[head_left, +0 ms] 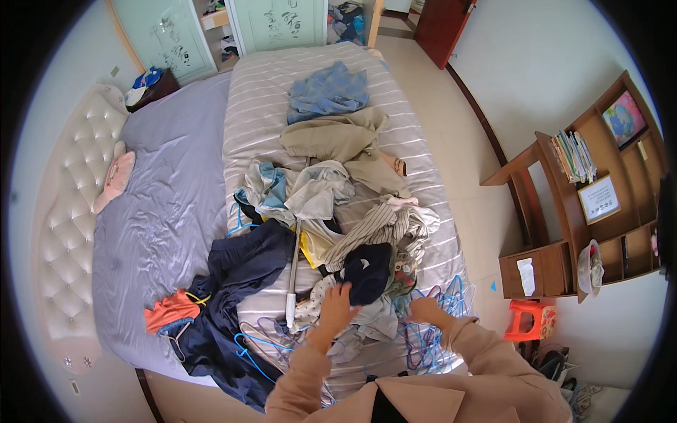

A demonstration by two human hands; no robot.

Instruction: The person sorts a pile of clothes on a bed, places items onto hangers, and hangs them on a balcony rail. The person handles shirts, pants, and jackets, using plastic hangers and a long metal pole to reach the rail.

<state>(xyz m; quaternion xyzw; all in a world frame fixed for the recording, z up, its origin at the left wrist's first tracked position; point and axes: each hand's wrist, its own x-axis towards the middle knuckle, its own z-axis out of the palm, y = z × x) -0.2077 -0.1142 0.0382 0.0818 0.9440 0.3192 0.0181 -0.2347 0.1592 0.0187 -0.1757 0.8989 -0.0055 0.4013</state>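
My left hand [337, 310] is over a pale garment with dark spots [314, 304], just below a dark navy garment [367, 273]. Its fingers look apart, with nothing seen in them. To its right, my right hand [428, 311] points inward beside a heap of blue and purple hangers [425, 345]. Its fingers seem slightly bent and apart, and I see no garment or hanger held in them. Between the hands lies a crumpled light grey garment [377, 321]. A patterned olive garment [404, 273] and a striped white one [365, 233] lie beyond.
A metal pole with a white end [290, 307] lies among the clothes. Dark trousers [233, 317] and an orange garment [169, 312] spread leftward on the bed [162, 176]. Khaki [331, 135] and blue [328, 92] clothes lie farther off. A wooden shelf [557, 218] and red-orange stool [530, 321] stand right.
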